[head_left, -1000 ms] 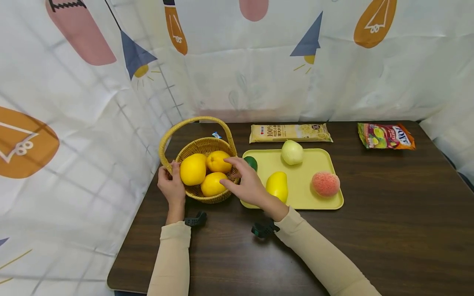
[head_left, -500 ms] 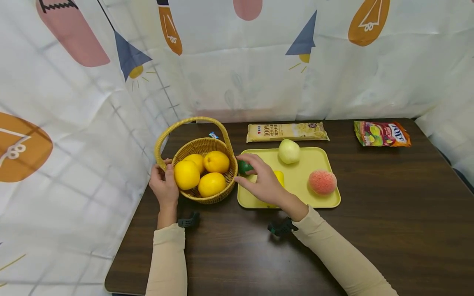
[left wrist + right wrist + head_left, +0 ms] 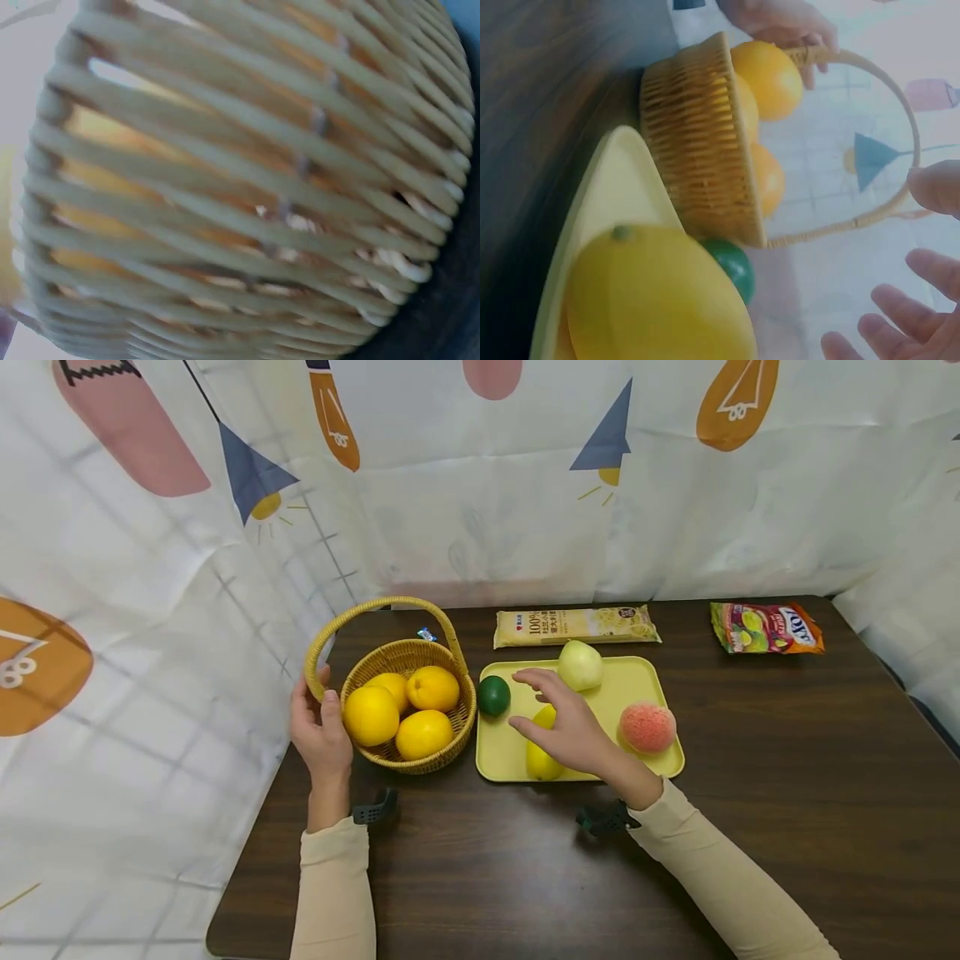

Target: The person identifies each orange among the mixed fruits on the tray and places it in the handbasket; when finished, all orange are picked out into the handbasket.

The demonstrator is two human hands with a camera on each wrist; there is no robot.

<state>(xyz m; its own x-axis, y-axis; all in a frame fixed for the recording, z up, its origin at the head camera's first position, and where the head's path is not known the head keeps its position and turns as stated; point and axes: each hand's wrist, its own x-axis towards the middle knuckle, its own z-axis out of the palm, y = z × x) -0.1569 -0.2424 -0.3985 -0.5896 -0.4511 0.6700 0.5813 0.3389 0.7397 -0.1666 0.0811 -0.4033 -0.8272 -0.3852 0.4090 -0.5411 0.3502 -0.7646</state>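
Observation:
My left hand (image 3: 322, 745) holds the wicker basket (image 3: 420, 765) at the left foot of its arched handle (image 3: 390, 602), thumb in front and fingers behind. Inside lie several yellow fruits (image 3: 424, 735). In the left wrist view the woven basket wall (image 3: 225, 172) fills the picture. My right hand (image 3: 573, 731), fingers spread and holding nothing, hovers above the yellow tray (image 3: 498, 758). It partly covers a yellow mango-like fruit (image 3: 543, 762), seen large (image 3: 656, 292) in the right wrist view. A dark green fruit (image 3: 493, 696) sits at the tray's left end.
Also on the tray are a pale green fruit (image 3: 580, 665) and a fuzzy pink, peach-like one (image 3: 647, 727). Behind it lies a long noodle packet (image 3: 576, 626). A colourful snack bag (image 3: 767, 627) is at the back right, and a small blue-white wrapper (image 3: 427, 634) behind the basket.
My right hand has withdrawn from over the basket rightward to above the tray, uncovering the green fruit. My left hand stays at the handle, its grip looser. The yellow fruits have shifted in the basket.

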